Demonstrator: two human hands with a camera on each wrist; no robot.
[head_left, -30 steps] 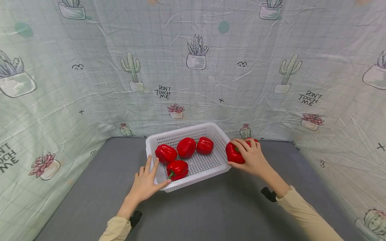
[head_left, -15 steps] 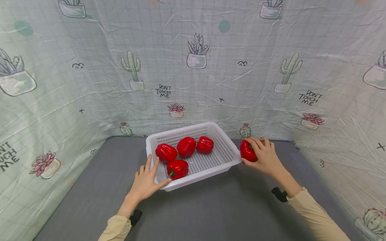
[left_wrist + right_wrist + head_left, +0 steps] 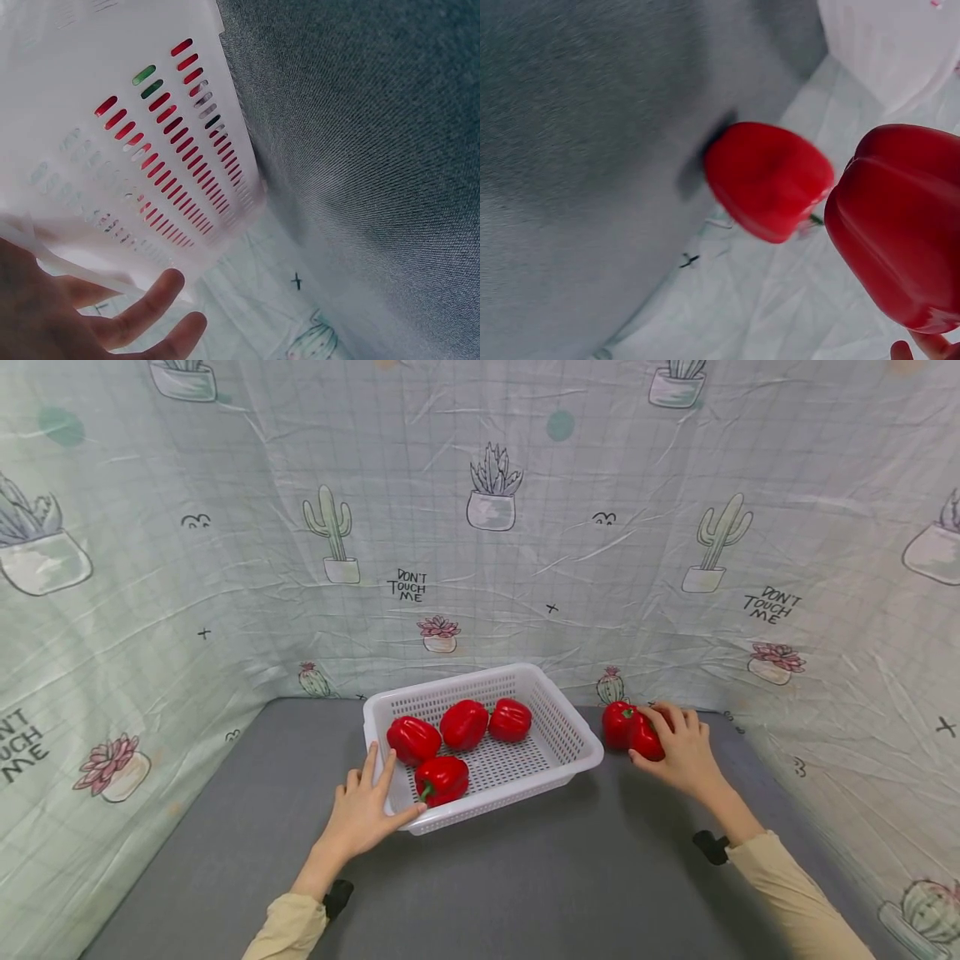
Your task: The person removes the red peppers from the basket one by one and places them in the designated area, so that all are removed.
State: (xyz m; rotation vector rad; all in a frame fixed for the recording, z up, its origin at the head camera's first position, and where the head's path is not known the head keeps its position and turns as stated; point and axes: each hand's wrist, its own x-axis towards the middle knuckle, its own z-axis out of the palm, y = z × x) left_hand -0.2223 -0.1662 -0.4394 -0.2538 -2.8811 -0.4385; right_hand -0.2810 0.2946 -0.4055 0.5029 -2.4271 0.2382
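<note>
The backdrop cloth (image 3: 480, 568) reads "DON'T TOUCH ME" several times.

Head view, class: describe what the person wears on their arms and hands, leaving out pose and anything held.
Both arms wear long beige sleeves ending just above the wrists: the left sleeve and the right sleeve. A small black device sits at each wrist, one on the left and one on the right. The left hand and right hand are bare, with no gloves, and no rings show.

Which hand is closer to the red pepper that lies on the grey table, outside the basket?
Right. The right hand holds another pepper just beside that red pepper. The left hand rests on the white basket, across from it.
</note>
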